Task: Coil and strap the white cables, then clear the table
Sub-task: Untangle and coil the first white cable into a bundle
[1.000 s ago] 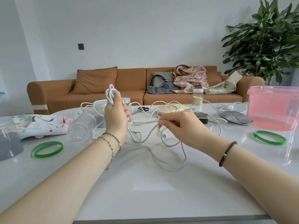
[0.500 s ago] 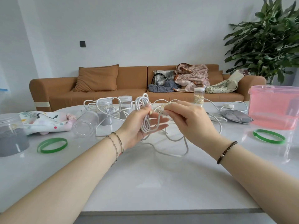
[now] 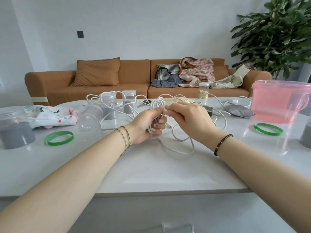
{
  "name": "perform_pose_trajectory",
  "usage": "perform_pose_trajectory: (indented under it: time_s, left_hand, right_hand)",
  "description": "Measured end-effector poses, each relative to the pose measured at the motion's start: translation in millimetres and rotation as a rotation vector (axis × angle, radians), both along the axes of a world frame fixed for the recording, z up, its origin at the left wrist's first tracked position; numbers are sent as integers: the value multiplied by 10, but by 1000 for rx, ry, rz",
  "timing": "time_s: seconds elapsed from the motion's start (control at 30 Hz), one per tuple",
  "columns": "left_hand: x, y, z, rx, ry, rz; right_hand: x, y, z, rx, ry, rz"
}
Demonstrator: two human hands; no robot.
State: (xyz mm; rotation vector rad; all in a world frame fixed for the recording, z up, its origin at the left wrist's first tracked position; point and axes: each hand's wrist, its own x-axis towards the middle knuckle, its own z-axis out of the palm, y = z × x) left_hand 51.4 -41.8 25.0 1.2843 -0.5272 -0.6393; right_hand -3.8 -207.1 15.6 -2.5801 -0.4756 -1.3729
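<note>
My left hand (image 3: 148,126) grips a bundle of white cable loops (image 3: 157,105) that stick up above its fingers. My right hand (image 3: 186,118) pinches the same cable right beside the bundle, at the top of the left hand. Loose slack of this cable (image 3: 178,149) lies in curves on the white table (image 3: 151,174) below both hands, with a plug end showing near the left fingers. More white cable (image 3: 101,100) sprawls over the jars at the back.
Green rings lie at the left (image 3: 58,137) and right (image 3: 268,129). Clear jars with grey filling (image 3: 14,128) stand left and behind, one empty jar (image 3: 89,117) on its side. A pink tub (image 3: 279,103) and a grey pouch (image 3: 239,111) are at the right.
My left hand came down from its raised position and closed round the loops. My right hand moved in to the bundle, laying another turn, and the slack on the table has shortened.
</note>
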Motion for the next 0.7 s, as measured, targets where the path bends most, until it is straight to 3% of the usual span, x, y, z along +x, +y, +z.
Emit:
perform_pose_trajectory:
  time_s: [0.37, 0.7]
  left_hand:
    - [104, 2, -39, 46, 154, -169]
    - [150, 55, -7, -4, 178, -78]
  right_hand:
    - [21, -53, 18, 409, 179, -199]
    - [60, -58, 1, 505, 262, 69]
